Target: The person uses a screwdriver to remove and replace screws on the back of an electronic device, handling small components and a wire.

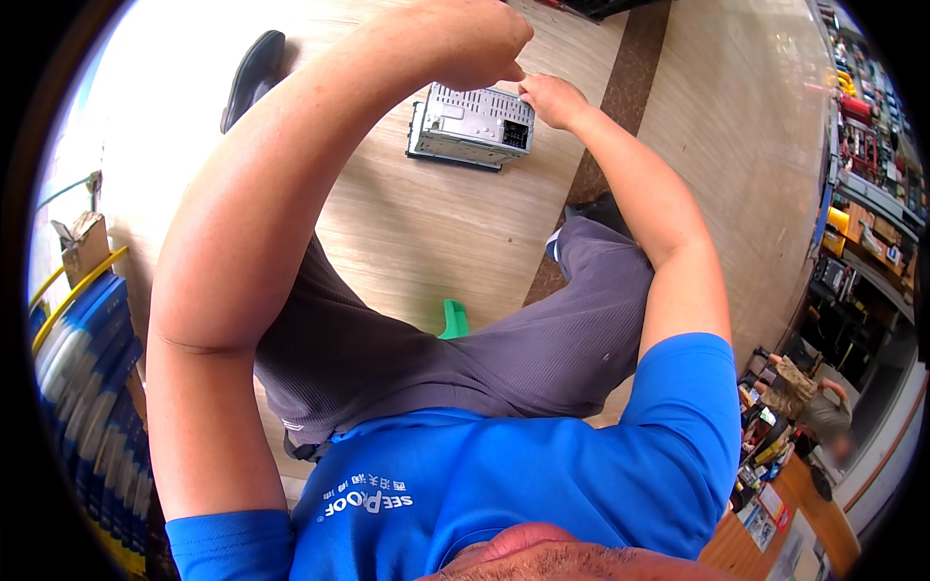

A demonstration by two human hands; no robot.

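A silver metal box with slotted vents and a black socket, by its look a car radio (475, 136), rests on the floor between my feet. My left hand (480, 44) is above its far side, fingers bent and pressed together near the far right corner. Whatever they pinch is hidden by the hand. Close beside it, my right hand (554, 100) is closed, its fingertips against the radio's right far corner. The two hands' fingertips nearly meet there.
A green plastic piece (453, 320) lies on the floor between my legs. Blue packages (87, 368) fill a rack on the left. Crowded shelves (877, 184) line the right, with another person (814, 402) near a wooden counter (799, 504). A dark shoe (255, 77) stands at the far left.
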